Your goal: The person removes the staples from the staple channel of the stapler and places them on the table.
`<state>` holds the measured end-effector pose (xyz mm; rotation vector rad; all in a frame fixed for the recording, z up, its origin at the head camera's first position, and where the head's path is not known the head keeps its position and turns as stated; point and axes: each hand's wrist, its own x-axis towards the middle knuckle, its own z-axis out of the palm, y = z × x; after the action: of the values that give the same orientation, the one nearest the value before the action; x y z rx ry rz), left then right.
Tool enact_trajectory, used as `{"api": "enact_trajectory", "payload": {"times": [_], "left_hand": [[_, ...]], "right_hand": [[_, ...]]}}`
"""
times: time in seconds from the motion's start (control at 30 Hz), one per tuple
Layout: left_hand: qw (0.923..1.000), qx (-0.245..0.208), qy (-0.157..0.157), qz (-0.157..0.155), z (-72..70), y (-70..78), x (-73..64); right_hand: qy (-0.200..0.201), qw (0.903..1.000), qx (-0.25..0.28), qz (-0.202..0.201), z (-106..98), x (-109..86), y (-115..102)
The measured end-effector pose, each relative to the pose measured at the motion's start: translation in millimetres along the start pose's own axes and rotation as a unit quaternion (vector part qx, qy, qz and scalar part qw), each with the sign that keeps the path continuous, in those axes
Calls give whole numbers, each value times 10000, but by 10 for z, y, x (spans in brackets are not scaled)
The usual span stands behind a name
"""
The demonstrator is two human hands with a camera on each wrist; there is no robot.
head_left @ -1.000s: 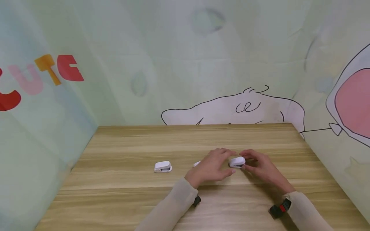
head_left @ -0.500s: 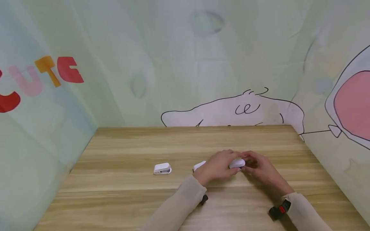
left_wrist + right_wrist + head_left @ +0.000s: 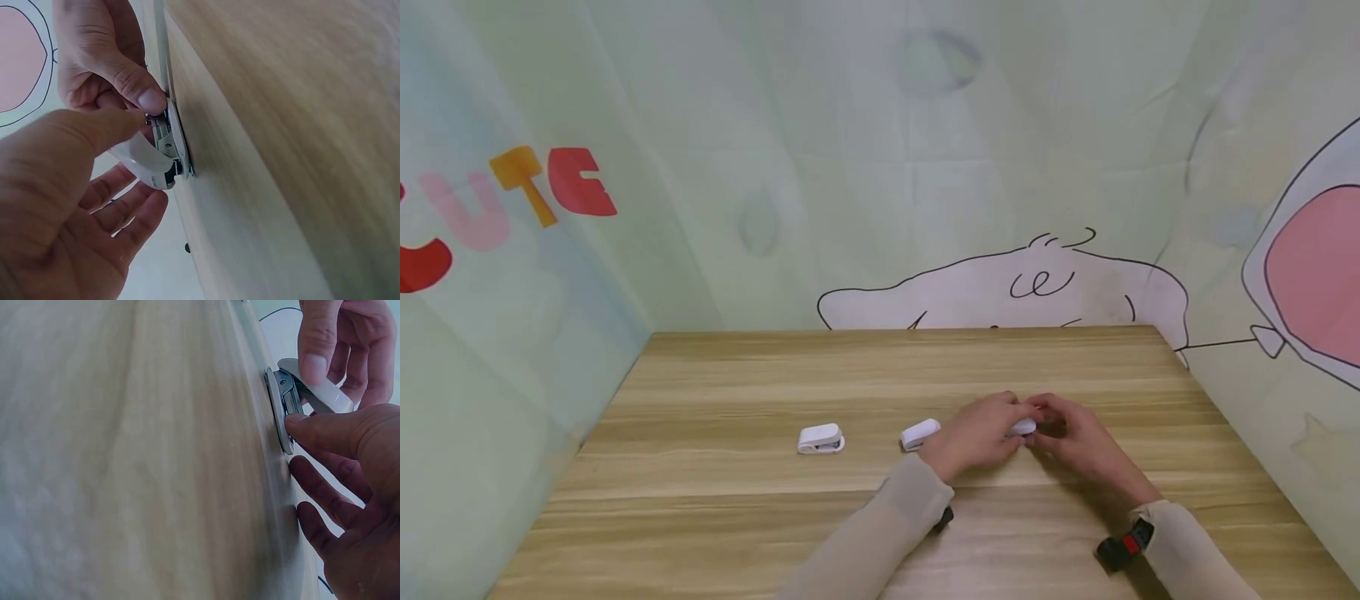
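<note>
A small white stapler (image 3: 1022,427) stands on the wooden table between my two hands, largely covered by fingers in the head view. My left hand (image 3: 981,433) pinches its white top cover (image 3: 331,395) between thumb and fingers. From the other side my right hand (image 3: 1082,437) grips the end of the stapler, its thumb at the metal magazine (image 3: 166,142). Both wrist views show the cover tilted away from the magazine and base. Left of my left hand lies a second white stapler (image 3: 920,433), partly behind the wrist.
Farther left a third white stapler (image 3: 822,438) lies on the table (image 3: 715,533). Cloth printed with cartoon figures and letters (image 3: 582,182) hangs around the table's back and sides. A black strap (image 3: 1123,546) is on my right wrist.
My left hand has moved right and taken hold of the stapler by its cover. This uncovers the middle stapler. The right hand has stayed nearly in place.
</note>
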<state>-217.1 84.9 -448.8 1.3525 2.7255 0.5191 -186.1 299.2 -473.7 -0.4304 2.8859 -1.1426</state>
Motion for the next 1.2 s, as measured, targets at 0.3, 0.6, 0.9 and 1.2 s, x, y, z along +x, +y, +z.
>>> {"api": "enact_trajectory", "payload": {"times": [0.3,0.6,0.9,1.2], "left_hand": [[9997,-17,147,-207,-15,19,6],[9994,-68,269,-227,-128,-44,-41],[9976,-400,531,-214,-179,-199,-127],[9978,-447,224,-430,-216,-334,-221]], "right_hand": [[9,9999,91,45,9,8,7],[-54,9997,167,183,27,24,0],[-51,9987,457,220,42,36,19],[-120,9995,237,-153,22,26,47]]}}
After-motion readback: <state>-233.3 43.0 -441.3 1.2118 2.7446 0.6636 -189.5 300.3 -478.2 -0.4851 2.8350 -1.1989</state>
